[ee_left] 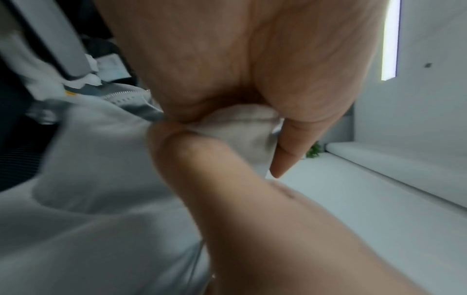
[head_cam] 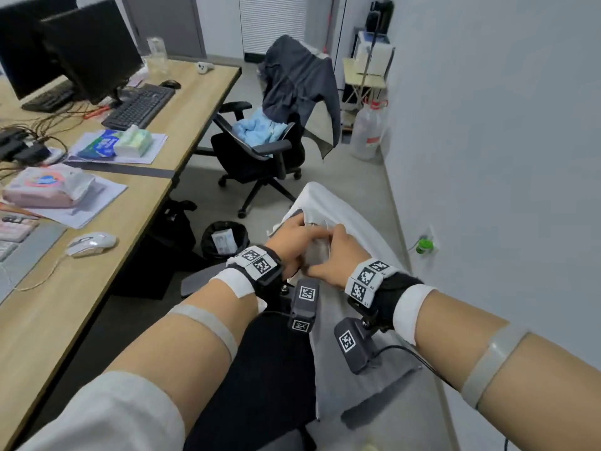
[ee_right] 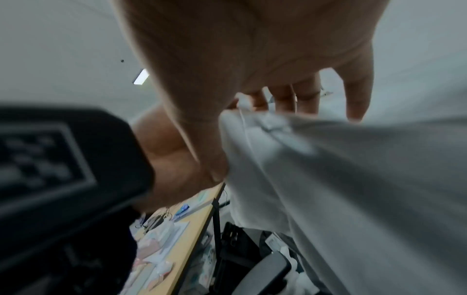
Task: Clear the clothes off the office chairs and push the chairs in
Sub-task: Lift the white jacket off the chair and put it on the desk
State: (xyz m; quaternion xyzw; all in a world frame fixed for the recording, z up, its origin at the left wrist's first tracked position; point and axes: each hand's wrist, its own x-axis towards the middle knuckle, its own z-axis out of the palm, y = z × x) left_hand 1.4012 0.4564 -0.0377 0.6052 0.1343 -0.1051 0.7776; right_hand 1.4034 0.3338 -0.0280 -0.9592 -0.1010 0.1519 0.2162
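Observation:
A light grey zip garment (head_cam: pixel 344 222) is draped over the near office chair, whose black seat (head_cam: pixel 270 362) shows below my arms. My left hand (head_cam: pixel 292 237) pinches a fold of the grey garment (ee_left: pixel 237 127) between thumb and fingers. My right hand (head_cam: pixel 338 252) grips the same garment (ee_right: pixel 278 139) right beside it. A second black office chair (head_cam: pixel 257 151) stands farther back, away from the desk. A dark grey jacket (head_cam: pixel 299 83) hangs over its backrest and a light blue garment (head_cam: pixel 257 130) lies on its seat.
The long wooden desk (head_cam: pixel 97 271) on the left carries monitors, keyboards, a white mouse (head_cam: pixel 92 243) and tissue packs. A black bin (head_cam: pixel 224 239) stands on the floor by the desk. The white wall (head_cam: pixel 504 157) runs close on the right, with a plastic jug (head_cam: pixel 369 131) at its base.

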